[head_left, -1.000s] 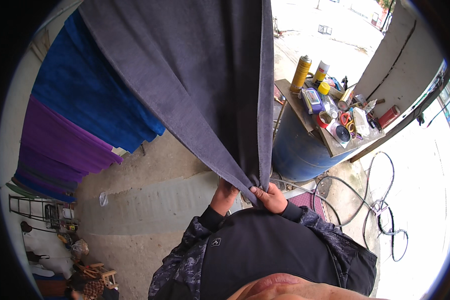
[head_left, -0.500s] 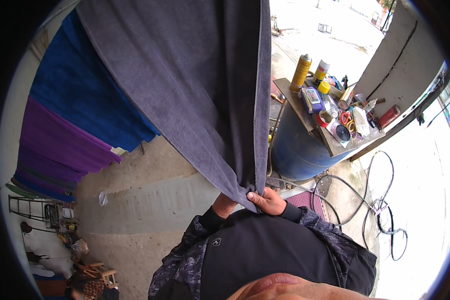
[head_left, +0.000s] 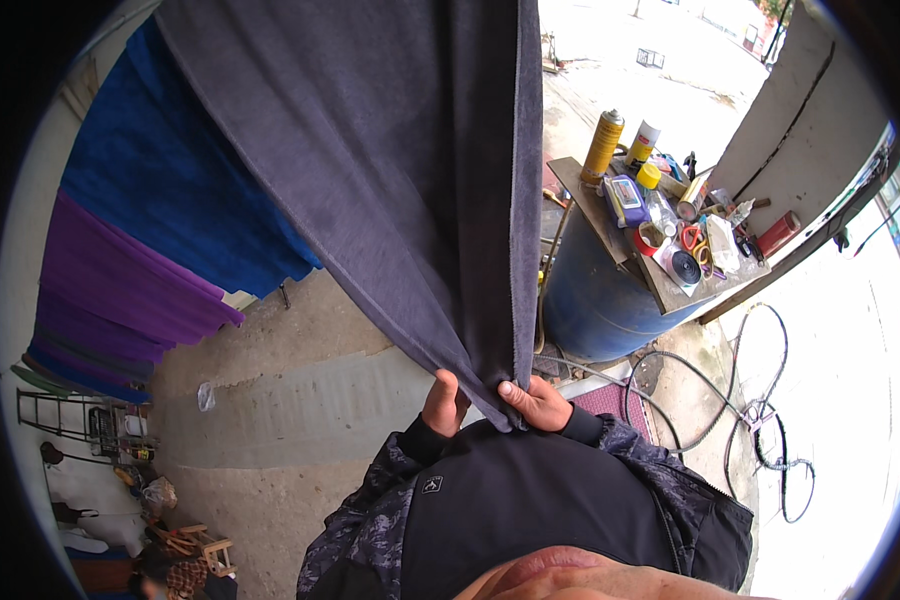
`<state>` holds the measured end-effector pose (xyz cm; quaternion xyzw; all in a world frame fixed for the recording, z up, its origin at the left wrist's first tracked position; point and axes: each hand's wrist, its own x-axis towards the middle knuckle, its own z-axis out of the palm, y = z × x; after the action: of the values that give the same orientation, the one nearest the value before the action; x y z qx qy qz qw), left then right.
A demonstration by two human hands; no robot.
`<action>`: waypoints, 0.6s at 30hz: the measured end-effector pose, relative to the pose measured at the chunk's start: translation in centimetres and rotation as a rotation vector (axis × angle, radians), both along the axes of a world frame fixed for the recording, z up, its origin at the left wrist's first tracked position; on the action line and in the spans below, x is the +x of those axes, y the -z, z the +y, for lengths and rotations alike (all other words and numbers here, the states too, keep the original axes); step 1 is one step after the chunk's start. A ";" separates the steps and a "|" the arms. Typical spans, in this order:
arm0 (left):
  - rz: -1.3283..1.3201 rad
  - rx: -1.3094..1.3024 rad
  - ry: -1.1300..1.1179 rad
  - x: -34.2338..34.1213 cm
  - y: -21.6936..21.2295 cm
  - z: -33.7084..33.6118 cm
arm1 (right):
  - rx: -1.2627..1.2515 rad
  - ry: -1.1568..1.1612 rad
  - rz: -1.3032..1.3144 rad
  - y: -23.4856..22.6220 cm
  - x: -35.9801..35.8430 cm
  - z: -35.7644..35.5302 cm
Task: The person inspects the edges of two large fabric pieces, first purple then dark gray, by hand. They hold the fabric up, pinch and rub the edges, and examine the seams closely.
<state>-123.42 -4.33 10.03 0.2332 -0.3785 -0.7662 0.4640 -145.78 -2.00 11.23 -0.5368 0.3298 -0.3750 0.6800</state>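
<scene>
A long grey cloth (head_left: 370, 190) hangs down from the top of the view and narrows to a bunched lower end in front of my chest. My right hand (head_left: 538, 403) pinches that gathered end, thumb on top and the other fingers behind the fabric. Beside the cloth's left edge is my left hand (head_left: 444, 404), its thumb stretched up and clear of the fabric. The rest of its fingers are partly hidden behind the cloth.
Blue cloth (head_left: 180, 170) and purple cloth (head_left: 120, 265) hang at the left. To the right, a board (head_left: 660, 285) on a blue barrel (head_left: 590, 310) carries spray cans, tape rolls and scissors. A black hose (head_left: 705, 425) coils on the floor. A wooden stool (head_left: 215, 550) stands lower left.
My left thumb has come off the cloth and now points up, the left hand slightly left of the bunched end. My right hand keeps its grip in nearly the same place.
</scene>
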 end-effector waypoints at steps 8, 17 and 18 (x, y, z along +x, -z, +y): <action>-0.333 0.116 -0.265 -0.1 0.7 -0.9 | 0.006 0.004 0.006 0.0 0.2 0.2; -0.311 0.174 -0.327 -0.2 3.0 -1.2 | 0.054 0.012 0.042 -0.7 -0.2 0.3; -0.324 0.159 -0.337 -0.2 3.0 -1.2 | 0.063 0.018 0.060 -0.8 -0.2 0.3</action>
<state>-123.64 -5.54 7.07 0.4485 -0.3424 -0.6580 0.4986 -146.00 -1.70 12.03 -0.5231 0.3664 -0.3547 0.6829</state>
